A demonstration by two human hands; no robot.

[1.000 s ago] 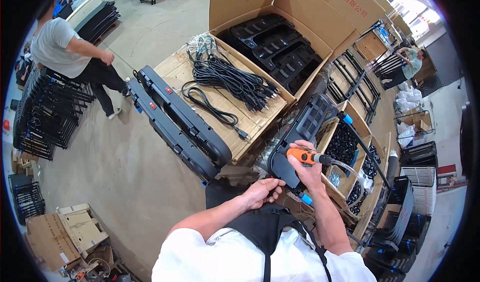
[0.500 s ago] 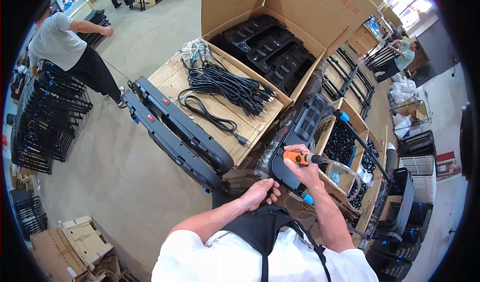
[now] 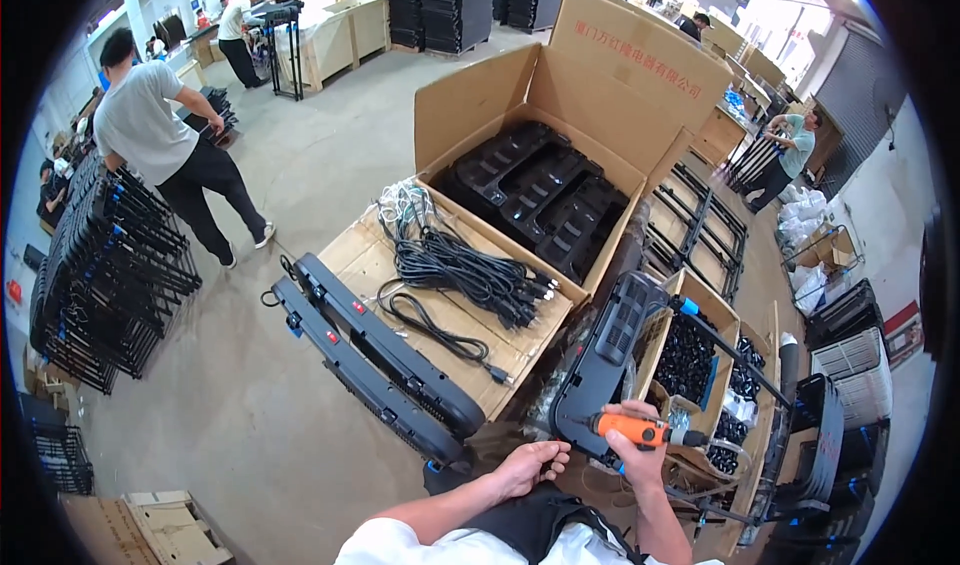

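Note:
My right hand (image 3: 638, 463) is wrapped round an orange power screwdriver (image 3: 634, 429), its hose end to the right. The bit points left, over the near end of a long black plastic housing (image 3: 592, 373); I cannot tell whether it touches. Close to that near end, my left hand (image 3: 532, 468) has thumb and fingers pinched together. Whatever lies between those fingertips is too small to make out. To the left, two similar black housings (image 3: 380, 365) with red switches stand on edge beside a carton. Black power cords (image 3: 465, 275) lie bundled on the carton's top.
An open carton (image 3: 480, 90) of black moulded parts stands ahead. Wooden bins (image 3: 735, 310) with small black parts are at the right. Folded black frames (image 3: 110, 255) are stacked far left. One person (image 3: 150, 130) is at left, another (image 3: 795, 145) at far right.
My view has tilted up, so the scene sits lower. The screwdriver has swung from pointing right-handed across the housing to lying over its near end, bit leftward. My left hand stays pinched.

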